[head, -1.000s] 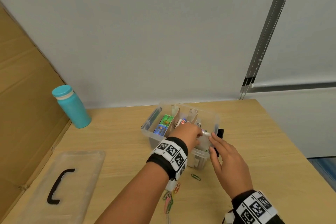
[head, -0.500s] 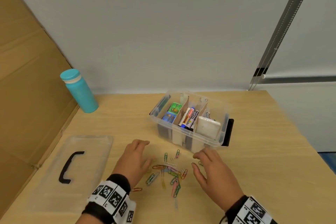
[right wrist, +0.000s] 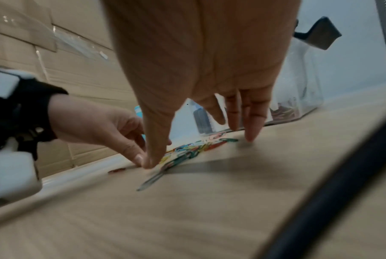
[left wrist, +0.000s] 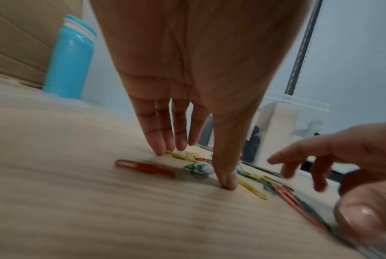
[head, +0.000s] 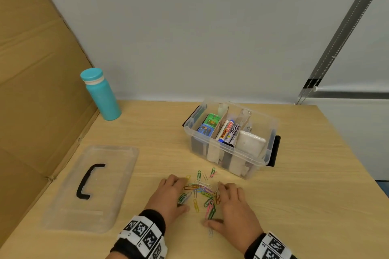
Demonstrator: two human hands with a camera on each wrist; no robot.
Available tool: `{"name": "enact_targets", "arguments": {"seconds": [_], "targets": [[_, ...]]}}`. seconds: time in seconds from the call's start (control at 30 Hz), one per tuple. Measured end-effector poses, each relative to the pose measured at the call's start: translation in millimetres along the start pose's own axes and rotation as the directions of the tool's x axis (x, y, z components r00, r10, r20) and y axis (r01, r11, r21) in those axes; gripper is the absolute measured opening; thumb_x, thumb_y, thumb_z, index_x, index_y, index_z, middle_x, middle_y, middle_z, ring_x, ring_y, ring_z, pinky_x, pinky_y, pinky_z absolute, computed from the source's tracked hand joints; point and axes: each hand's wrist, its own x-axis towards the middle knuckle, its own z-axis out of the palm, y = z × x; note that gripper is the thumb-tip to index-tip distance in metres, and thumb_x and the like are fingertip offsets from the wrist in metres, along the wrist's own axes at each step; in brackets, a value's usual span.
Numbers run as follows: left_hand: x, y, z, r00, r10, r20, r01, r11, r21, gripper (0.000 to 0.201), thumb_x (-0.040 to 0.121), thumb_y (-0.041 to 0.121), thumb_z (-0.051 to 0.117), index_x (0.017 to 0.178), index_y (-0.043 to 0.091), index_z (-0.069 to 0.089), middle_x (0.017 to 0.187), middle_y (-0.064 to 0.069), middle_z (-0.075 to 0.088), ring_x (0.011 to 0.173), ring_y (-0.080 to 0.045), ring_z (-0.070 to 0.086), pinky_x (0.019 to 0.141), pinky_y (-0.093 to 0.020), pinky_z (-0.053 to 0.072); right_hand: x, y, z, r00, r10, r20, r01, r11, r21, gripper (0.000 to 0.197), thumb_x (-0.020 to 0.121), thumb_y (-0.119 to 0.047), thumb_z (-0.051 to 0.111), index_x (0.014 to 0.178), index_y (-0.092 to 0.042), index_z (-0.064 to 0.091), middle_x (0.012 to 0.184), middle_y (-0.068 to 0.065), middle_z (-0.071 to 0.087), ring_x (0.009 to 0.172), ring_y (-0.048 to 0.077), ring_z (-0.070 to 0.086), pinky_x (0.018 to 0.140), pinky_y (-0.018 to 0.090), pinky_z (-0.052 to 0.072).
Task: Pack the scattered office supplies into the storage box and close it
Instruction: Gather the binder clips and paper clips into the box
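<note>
Bracketing a loose heap of coloured paper clips [head: 202, 193], the left hand [head: 171, 197] and the right hand [head: 235, 208] both rest fingertips-down on the bench [head: 305, 206], fingers straight and only slightly spread — neither grip holds anything. In the left wrist view the left thumb tip presses the bench among the clips, with a red clip [left wrist: 144, 168] lying flat just outside the fingers [left wrist: 158, 140]. In the right wrist view the right thumb tip sits at the near end of the heap, close to the left thumb.

The clips lie flat between the two hands, their long axes pointing every way; several at the near end run roughly toward the person, and a few green ones lie apart at the far edge, pointing toward the box.

Just beyond the heap stands the clear storage box [head: 263, 163], open, its long axis running left to right and skewed slightly to the bench edge, with black latches at both ends. Card dividers split it into three: small green and blue packets on the left, markers [head: 228, 131] in the middle lying front to back, a white block [head: 250, 143] on the right.

The clear lid [head: 117, 174] lies flat on the bench well to the left, its black handle [head: 87, 181] upward, long axis running away from the person. A teal bottle [head: 101, 95] stands upright near the cardboard wall [head: 31, 90].
</note>
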Motion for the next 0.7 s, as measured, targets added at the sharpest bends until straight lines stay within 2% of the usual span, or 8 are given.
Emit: {"name": "enact_targets", "arguments": {"seconds": [0.07,0.17,0.27,0.37,0.5,0.53,0.6,0.7], "targets": [[2.4,-1.8,-0.3,0.999,-0.031,-0.016,0.030,0.999,-0.035,0.076,0.081,0.037,0.068,0.145,0.024,0.029,0.133,0.005,0.037,0.124,-0.014,0.035,0.107,-0.025,0.034,4.4,-1.8,-1.4,0.997,0.078,0.011,-0.078,0.997,0.030,0.109,0.069,-0.065,0.066,0.149,-0.015,0.012,0.134,0.001,0.025,0.123,0.019,0.028,0.106,0.027,0.034],[11.2,-1.9,-2.2,0.999,-0.052,-0.014,0.050,0.993,-0.104,0.061,0.080,0.032,0.070,0.135,0.023,0.045,0.124,0.005,0.044,0.117,-0.012,0.045,0.102,-0.024,0.039,18.6,-9.4,0.2,0.992,0.123,0.032,-0.127,0.981,0.149,0.077,0.075,-0.048,0.072,0.134,-0.016,0.034,0.124,0.002,0.032,0.115,0.021,0.043,0.097,0.028,0.041],[18.8,0.7,-4.5,0.998,-0.054,-0.013,0.052,0.989,-0.139,0.039,0.081,0.025,0.070,0.118,0.022,0.057,0.112,0.005,0.050,0.105,-0.011,0.053,0.094,-0.024,0.045,31.6,-21.9,0.7,0.992,0.126,0.026,-0.129,0.975,0.181,0.050,0.085,-0.030,0.066,0.126,-0.015,0.041,0.122,0.004,0.038,0.108,0.023,0.052,0.092,0.029,0.046],[21.8,2.4,-6.1,0.998,-0.060,-0.010,0.058,0.990,-0.129,0.026,0.082,0.023,0.067,0.108,0.022,0.061,0.101,0.008,0.052,0.089,-0.008,0.051,0.089,-0.025,0.047,40.5,-29.2,-0.4,0.989,0.133,0.057,-0.141,0.973,0.182,0.044,0.087,-0.021,0.062,0.125,-0.013,0.042,0.123,0.008,0.042,0.102,0.023,0.055,0.085,0.028,0.047],[24.2,9.7,-10.0,0.998,-0.061,0.021,0.061,0.998,0.015,0.025,0.086,0.026,0.061,0.111,0.020,0.059,0.108,0.002,0.056,0.097,-0.017,0.058,0.088,-0.029,0.049,51.7,-30.3,-4.6,0.982,0.140,0.127,-0.164,0.965,0.205,0.043,0.084,-0.017,0.062,0.122,-0.012,0.043,0.116,0.008,0.044,0.087,0.016,0.046,0.064,0.017,0.040],[24.9,13.1,-11.0,0.998,-0.053,0.032,0.050,0.995,0.084,0.027,0.088,0.027,0.059,0.113,0.018,0.058,0.112,-0.001,0.056,0.100,-0.020,0.058,0.088,-0.030,0.049,54.3,-31.1,-5.4,0.979,0.151,0.135,-0.177,0.962,0.208,0.043,0.083,-0.015,0.062,0.121,-0.011,0.043,0.114,0.008,0.044,0.087,0.016,0.045,0.064,0.017,0.039],[25.9,20.3,-12.3,0.998,-0.041,0.053,0.029,0.977,0.209,0.030,0.091,0.028,0.054,0.117,0.013,0.054,0.118,-0.007,0.054,0.105,-0.026,0.057,0.086,-0.033,0.046,58.5,-34.2,-5.5,0.973,0.178,0.144,-0.206,0.956,0.207,0.045,0.083,-0.015,0.063,0.122,-0.010,0.042,0.117,0.009,0.045,0.091,0.018,0.047,0.076,0.023,0.045],[28.4,26.7,-13.3,0.996,-0.053,0.066,0.033,0.960,0.278,0.031,0.092,0.023,0.052,0.121,0.009,0.050,0.121,-0.010,0.053,0.109,-0.028,0.055,0.086,-0.035,0.045,62.2,-38.6,-2.9,0.969,0.198,0.146,-0.228,0.947,0.228,0.055,0.081,-0.028,0.066,0.126,-0.009,0.039,0.124,0.011,0.043,0.107,0.024,0.052,0.090,0.030,0.047]]}}
